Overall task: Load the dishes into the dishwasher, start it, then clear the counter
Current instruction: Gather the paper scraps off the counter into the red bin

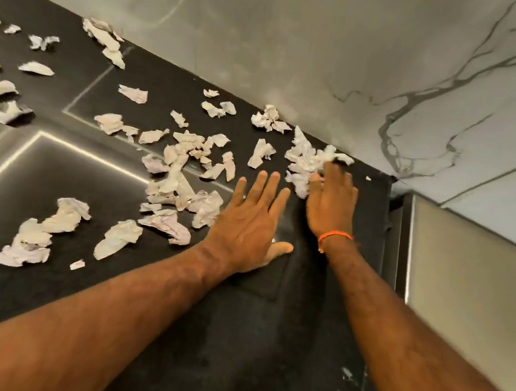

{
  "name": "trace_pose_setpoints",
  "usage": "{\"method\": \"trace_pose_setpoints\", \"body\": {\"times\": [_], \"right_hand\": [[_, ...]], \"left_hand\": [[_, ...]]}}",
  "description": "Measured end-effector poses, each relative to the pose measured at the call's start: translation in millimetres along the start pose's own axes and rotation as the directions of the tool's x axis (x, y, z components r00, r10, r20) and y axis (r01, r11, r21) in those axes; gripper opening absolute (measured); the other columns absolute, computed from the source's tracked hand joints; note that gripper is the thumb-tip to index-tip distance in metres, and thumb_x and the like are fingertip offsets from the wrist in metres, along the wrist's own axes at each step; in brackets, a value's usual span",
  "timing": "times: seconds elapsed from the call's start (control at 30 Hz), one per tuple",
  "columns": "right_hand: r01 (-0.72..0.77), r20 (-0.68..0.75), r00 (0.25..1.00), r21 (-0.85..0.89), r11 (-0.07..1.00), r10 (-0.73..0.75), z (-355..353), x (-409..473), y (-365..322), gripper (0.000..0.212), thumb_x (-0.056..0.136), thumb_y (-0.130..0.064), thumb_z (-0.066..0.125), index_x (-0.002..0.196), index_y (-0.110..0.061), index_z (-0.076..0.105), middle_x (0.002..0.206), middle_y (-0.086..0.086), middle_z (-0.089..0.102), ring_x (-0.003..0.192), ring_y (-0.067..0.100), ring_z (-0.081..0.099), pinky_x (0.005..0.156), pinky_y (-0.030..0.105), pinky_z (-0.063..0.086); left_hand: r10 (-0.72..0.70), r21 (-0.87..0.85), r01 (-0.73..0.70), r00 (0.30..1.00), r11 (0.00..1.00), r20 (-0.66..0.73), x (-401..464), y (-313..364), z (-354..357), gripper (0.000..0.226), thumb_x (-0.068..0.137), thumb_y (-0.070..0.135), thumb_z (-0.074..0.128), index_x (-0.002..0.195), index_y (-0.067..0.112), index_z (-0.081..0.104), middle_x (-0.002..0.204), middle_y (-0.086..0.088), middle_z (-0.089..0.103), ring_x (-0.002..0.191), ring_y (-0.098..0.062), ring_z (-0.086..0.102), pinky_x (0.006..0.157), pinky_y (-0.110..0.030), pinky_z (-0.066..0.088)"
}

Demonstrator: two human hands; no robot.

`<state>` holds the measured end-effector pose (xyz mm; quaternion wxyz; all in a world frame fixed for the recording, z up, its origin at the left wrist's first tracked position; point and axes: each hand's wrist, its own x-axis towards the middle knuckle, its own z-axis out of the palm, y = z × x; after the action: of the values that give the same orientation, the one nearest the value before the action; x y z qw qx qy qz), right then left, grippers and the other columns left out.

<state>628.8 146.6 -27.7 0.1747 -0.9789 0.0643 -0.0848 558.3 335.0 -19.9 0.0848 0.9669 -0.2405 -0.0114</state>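
Note:
Several crumpled, torn paper scraps (186, 168) lie scattered over a black counter (251, 338). My left hand (253, 226) rests flat on the counter, palm down, fingers spread, just right of a heap of scraps. My right hand (329, 199), with an orange band at the wrist, stands on its edge against a bunch of white scraps (308, 159) near the wall; its fingertips are blurred and partly buried in the paper. I cannot tell whether the fingers close on any scrap.
A grey marbled wall (328, 59) runs along the back of the counter. The counter ends at the right against a steel-coloured panel (464, 280). Bright line reflections (74, 147) cross the glossy surface at left.

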Motion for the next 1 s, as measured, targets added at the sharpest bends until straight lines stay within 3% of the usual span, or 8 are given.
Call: {"method": "trace_pose_setpoints", "body": {"times": [0.1, 0.23, 0.4, 0.57, 0.63, 0.73, 0.9, 1.0], "right_hand": [[0.112, -0.165, 0.983, 0.156, 0.981, -0.086, 0.4, 8.2, 3.4, 0.041, 0.102, -0.035, 0.04, 0.131, -0.014, 0.058, 0.136, 0.008, 0.059, 0.13, 0.03, 0.048, 0.11, 0.05, 0.037], [-0.421, -0.122, 0.902, -0.038, 0.906, 0.414, -1.8, 45.3, 22.5, 0.051, 0.098, -0.044, 0.043, 0.139, -0.015, 0.053, 0.153, 0.011, 0.042, 0.145, 0.038, 0.029, 0.118, 0.058, 0.023], [0.2, -0.029, 0.98, 0.255, 0.946, -0.199, 12.0, 50.3, -22.9, 0.037, 0.099, -0.032, 0.042, 0.128, -0.017, 0.058, 0.131, 0.004, 0.062, 0.121, 0.022, 0.054, 0.105, 0.042, 0.042], [-0.104, -0.113, 0.988, 0.058, 0.993, 0.11, 24.3, 72.3, -38.3, 0.05, 0.095, -0.046, 0.035, 0.127, -0.015, 0.06, 0.127, 0.01, 0.06, 0.122, 0.032, 0.051, 0.11, 0.05, 0.037], [0.039, -0.006, 0.999, -0.002, 0.999, -0.039, 34.9, 71.7, -56.9, 0.057, 0.097, -0.05, 0.029, 0.134, -0.016, 0.055, 0.134, 0.012, 0.054, 0.127, 0.034, 0.044, 0.114, 0.047, 0.029], [0.357, 0.148, 0.905, 0.247, 0.901, -0.399, 42.9, 63.1, -89.2, 0.055, 0.102, -0.043, 0.032, 0.146, -0.013, 0.045, 0.149, 0.011, 0.047, 0.139, 0.026, 0.039, 0.119, 0.04, 0.027], [0.342, 0.155, 0.909, 0.254, 0.904, -0.388, 54.9, 81.9, -127.7, 0.056, 0.101, -0.044, 0.035, 0.145, -0.011, 0.046, 0.153, 0.013, 0.043, 0.142, 0.028, 0.037, 0.118, 0.04, 0.026], [0.447, 0.234, 0.791, 0.41, 0.795, -0.565, 60.9, 77.0, -162.2, 0.051, 0.103, -0.043, 0.035, 0.143, -0.014, 0.05, 0.149, 0.009, 0.05, 0.138, 0.024, 0.043, 0.116, 0.039, 0.032]], "left_hand": [[-0.005, 0.008, 0.005, 1.0, 1.0, -0.023, 32.7, -0.6, -1.4, 0.11, 0.088, 0.081, 0.04, 0.162, 0.008, 0.006, 0.168, -0.021, -0.008, 0.156, -0.037, -0.008, 0.124, -0.06, 0.009], [0.02, 0.072, -0.017, 0.999, 0.997, -0.046, 66.2, -6.2, -12.0, 0.116, 0.083, 0.083, 0.048, 0.162, 0.009, 0.005, 0.168, -0.022, -0.011, 0.155, -0.038, -0.011, 0.123, -0.061, 0.008], [-0.101, 0.113, 0.095, 0.993, 0.989, 0.054, 80.2, -36.5, -22.7, 0.094, 0.095, 0.073, 0.032, 0.162, 0.012, 0.008, 0.169, -0.019, -0.004, 0.156, -0.037, -0.009, 0.123, -0.062, 0.005], [-0.259, 0.132, 0.255, 0.966, 0.958, 0.014, 62.5, -75.3, -30.5, 0.076, 0.103, 0.058, 0.024, 0.161, 0.01, 0.011, 0.169, -0.019, 0.0, 0.156, -0.037, -0.006, 0.124, -0.061, 0.007], [-0.273, 0.105, 0.27, 0.962, 0.957, 0.014, 55.3, -78.6, -34.6, 0.076, 0.103, 0.06, 0.021, 0.161, 0.011, 0.012, 0.169, -0.019, -0.001, 0.156, -0.037, -0.007, 0.124, -0.06, 0.007], [-0.262, 0.076, 0.262, 0.965, 0.962, -0.02, 36.8, -80.9, -38.4, 0.074, 0.103, 0.06, 0.019, 0.16, 0.012, 0.018, 0.169, -0.018, 0.005, 0.157, -0.034, -0.002, 0.124, -0.059, 0.009], [-0.319, 0.121, 0.326, 0.945, 0.938, -0.077, 0.3, -103.0, -41.8, 0.083, 0.099, 0.067, 0.018, 0.156, 0.009, 0.032, 0.167, -0.019, 0.017, 0.156, -0.036, 0.012, 0.123, -0.059, 0.017], [-0.387, 0.116, 0.39, 0.921, 0.914, -0.044, -19.4, -121.5, -46.6, 0.089, 0.098, 0.073, 0.016, 0.159, 0.009, 0.024, 0.169, -0.018, 0.009, 0.157, -0.034, 0.003, 0.124, -0.058, 0.013]]}}
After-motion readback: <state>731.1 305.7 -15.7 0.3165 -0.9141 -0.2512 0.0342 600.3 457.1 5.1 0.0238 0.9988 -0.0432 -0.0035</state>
